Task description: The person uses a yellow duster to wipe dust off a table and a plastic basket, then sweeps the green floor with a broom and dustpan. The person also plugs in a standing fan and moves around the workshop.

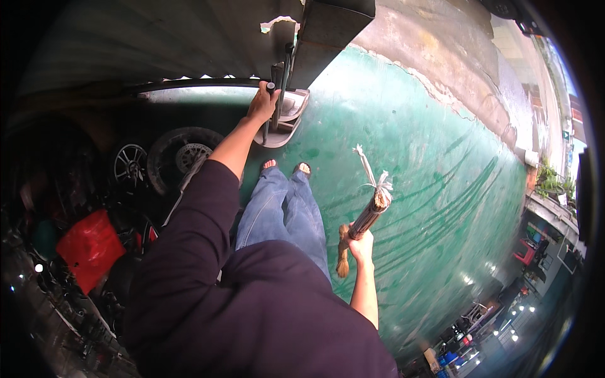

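My left hand (261,104), arm stretched forward, is closed round the dark upright handle of a dustpan (276,140). The pan is pale grey and rests on the green floor by the corner of a dark upright box-like panel. Out to the right, my right hand (360,246) grips the dark handle of a short broom (368,217). White strips are tied round the handle's top, and they stick up loosely. Brown bristles (342,255) show below that hand. Broom and dustpan are well apart.
The green floor (416,157) carries dark tyre streaks. A wheel with a tyre (188,154) and a red plastic bag (91,249) are on the left among dark parts. A cracked concrete strip (441,44) lies at the far right. Cluttered equipment (454,353) stands at lower right.
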The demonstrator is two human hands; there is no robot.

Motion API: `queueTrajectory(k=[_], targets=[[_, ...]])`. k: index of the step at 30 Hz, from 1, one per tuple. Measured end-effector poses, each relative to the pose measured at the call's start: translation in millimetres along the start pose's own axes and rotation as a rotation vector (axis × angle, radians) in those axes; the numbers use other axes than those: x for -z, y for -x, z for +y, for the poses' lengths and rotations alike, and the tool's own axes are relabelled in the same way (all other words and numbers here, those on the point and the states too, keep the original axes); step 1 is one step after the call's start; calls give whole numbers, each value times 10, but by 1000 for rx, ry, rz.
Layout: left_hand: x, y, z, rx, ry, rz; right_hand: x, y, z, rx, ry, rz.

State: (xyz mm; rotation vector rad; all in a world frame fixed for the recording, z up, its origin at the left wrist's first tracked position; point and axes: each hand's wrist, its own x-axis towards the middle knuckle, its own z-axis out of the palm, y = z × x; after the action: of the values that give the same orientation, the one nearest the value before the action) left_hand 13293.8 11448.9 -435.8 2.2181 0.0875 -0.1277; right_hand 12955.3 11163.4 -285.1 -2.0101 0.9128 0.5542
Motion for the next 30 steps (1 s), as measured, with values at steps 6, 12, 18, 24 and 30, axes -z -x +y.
queueTrajectory(k=[6, 12, 18, 24, 30], targets=[[112, 357, -74, -106, 5, -46, 10, 14, 110, 58, -94, -13], [26, 572, -8, -94, -59, -20, -70, -10, 139, 97, -159, 55], [-170, 805, 119, -103, -18, 54, 189, 138, 700, 358, -133, 112], [-343, 1091, 411, 115, -141, 90, 424, 305, 862, 181, -361, 316], [-604, 1589, 831, 155, -167, 264, 1145, 579, 2239, 76, -413, 423]])
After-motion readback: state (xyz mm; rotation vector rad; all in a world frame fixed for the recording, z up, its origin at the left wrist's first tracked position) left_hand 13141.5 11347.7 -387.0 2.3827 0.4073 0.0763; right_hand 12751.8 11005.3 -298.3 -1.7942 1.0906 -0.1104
